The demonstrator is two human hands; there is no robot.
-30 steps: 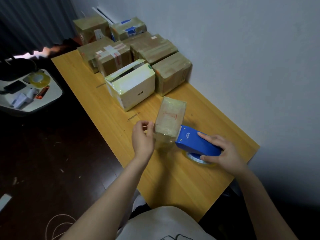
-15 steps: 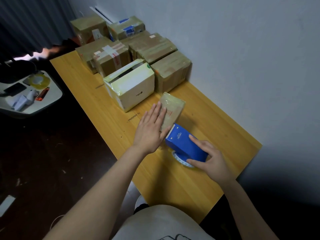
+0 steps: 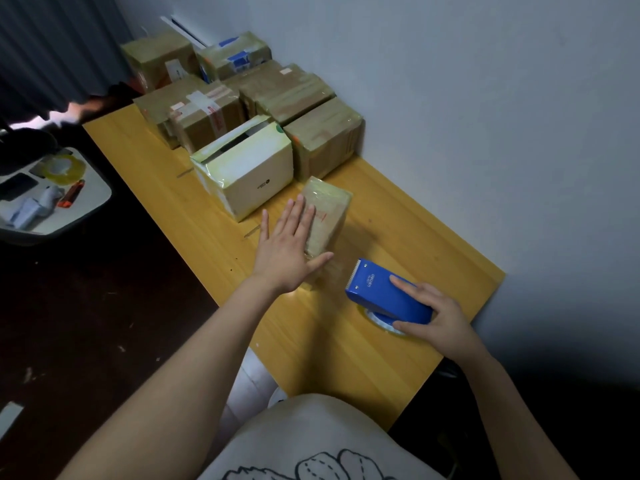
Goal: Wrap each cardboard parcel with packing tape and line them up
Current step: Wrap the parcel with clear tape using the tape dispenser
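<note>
Parcel (image 3: 327, 216) sits mid-frame on the table (image 3: 408, 216), long axis running up-frame toward the taped boxes (image 3: 322, 140), left hand (image 3: 289, 251) flat on it with fingers straight, so nearest, while right hand (image 3: 438, 318), lower right and apart, grips the dispenser (image 3: 384, 296), blade end facing the parcel.

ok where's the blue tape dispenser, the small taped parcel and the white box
blue tape dispenser (image 3: 375, 292): head view, top of its blue body
small taped parcel (image 3: 330, 216): head view, its upper face beside the fingers
white box (image 3: 249, 162): head view, its top face
</note>
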